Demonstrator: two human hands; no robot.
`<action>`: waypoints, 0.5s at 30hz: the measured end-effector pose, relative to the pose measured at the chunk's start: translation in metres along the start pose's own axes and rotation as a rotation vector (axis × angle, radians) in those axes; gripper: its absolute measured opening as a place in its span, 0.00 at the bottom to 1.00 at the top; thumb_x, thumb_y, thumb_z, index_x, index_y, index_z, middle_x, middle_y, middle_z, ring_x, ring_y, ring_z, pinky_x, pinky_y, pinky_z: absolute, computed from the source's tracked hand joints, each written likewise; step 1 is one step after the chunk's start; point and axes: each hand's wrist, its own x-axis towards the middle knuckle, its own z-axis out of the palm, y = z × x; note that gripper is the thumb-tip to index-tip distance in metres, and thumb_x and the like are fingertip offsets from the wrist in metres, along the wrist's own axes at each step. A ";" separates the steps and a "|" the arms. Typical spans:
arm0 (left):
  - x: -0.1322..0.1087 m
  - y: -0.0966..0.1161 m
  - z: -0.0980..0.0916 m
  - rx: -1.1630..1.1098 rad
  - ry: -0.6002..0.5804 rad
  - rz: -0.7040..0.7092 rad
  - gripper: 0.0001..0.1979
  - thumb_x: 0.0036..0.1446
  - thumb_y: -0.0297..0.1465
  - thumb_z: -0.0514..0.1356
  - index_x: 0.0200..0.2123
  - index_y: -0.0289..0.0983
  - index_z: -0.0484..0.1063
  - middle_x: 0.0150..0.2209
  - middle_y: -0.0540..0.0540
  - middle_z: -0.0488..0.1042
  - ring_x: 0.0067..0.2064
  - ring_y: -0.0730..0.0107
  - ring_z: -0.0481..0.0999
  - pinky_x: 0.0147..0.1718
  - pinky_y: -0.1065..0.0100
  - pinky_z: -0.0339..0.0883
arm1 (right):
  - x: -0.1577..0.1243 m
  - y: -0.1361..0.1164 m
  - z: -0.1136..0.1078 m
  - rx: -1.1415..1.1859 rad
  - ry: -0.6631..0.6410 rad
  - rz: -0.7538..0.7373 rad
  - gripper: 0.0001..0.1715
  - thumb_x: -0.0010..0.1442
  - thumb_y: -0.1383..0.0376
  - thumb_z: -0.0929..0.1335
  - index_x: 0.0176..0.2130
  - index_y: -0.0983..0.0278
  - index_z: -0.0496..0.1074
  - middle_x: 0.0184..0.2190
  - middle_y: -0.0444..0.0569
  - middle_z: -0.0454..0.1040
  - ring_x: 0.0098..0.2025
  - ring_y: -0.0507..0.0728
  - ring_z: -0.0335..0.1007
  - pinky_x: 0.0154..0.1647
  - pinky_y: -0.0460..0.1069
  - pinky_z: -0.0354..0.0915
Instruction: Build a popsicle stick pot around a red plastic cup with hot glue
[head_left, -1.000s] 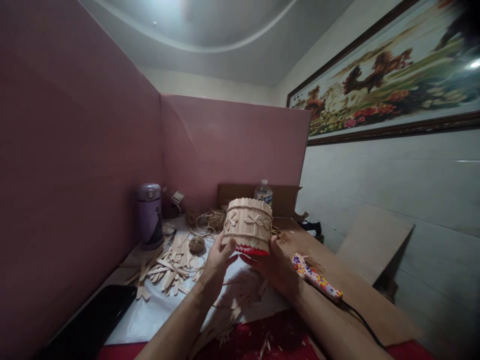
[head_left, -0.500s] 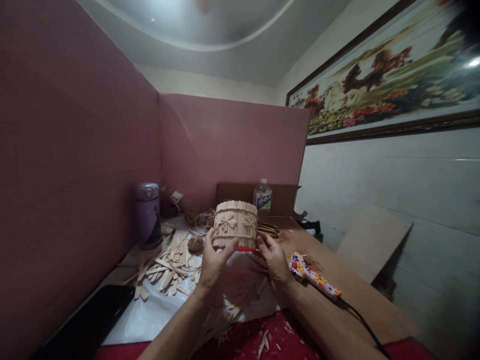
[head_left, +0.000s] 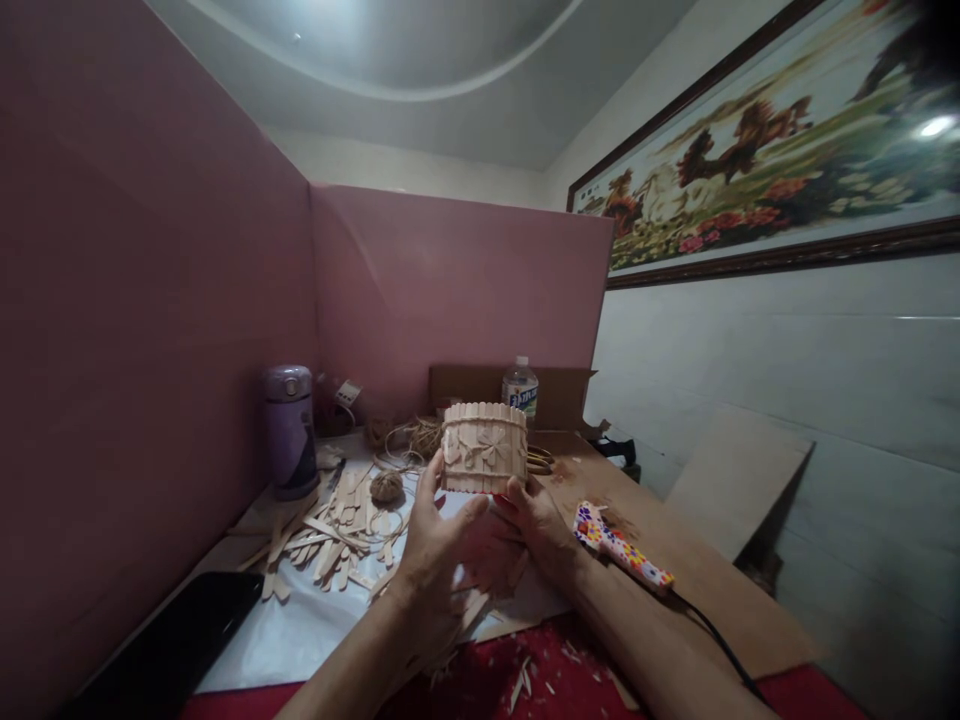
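A round pot made of upright wooden craft sticks (head_left: 486,450) is held up above the table, with twine bands near its top and bottom and stick flowers on its side. My left hand (head_left: 442,525) grips its left side, thumb stretched along the front below the rim. My right hand (head_left: 541,520) holds it at the lower right, thumb against the bottom edge. A little red shows under the pot. To the right of my right hand lies a flower-patterned glue gun (head_left: 622,548) with a black cord.
Loose craft sticks (head_left: 337,540) and a ball of twine (head_left: 386,487) lie on the left. Beyond them stands a purple bottle (head_left: 290,430). A clear labelled bottle (head_left: 520,388) is at the back. A black phone-like slab (head_left: 172,640) lies at front left.
The pot has been turned about its upright axis, so a flower now faces me near the middle. It has shifted slightly right, and my right hand has moved in under its edge.
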 end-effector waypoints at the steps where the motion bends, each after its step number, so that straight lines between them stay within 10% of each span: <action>1: 0.000 0.001 0.000 -0.003 0.007 0.007 0.42 0.42 0.40 0.69 0.60 0.39 0.59 0.60 0.36 0.64 0.60 0.49 0.63 0.56 0.53 0.58 | 0.000 0.000 -0.001 0.017 0.004 0.016 0.39 0.46 0.43 0.73 0.51 0.60 0.69 0.48 0.54 0.76 0.49 0.65 0.72 0.45 0.58 0.69; 15: -0.001 0.014 0.001 -0.077 0.115 0.107 0.29 0.50 0.41 0.65 0.53 0.38 0.65 0.56 0.36 0.66 0.55 0.55 0.68 0.53 0.57 0.62 | 0.002 -0.009 -0.011 0.168 -0.111 0.029 0.30 0.50 0.42 0.69 0.43 0.61 0.75 0.47 0.52 0.76 0.55 0.61 0.66 0.56 0.59 0.62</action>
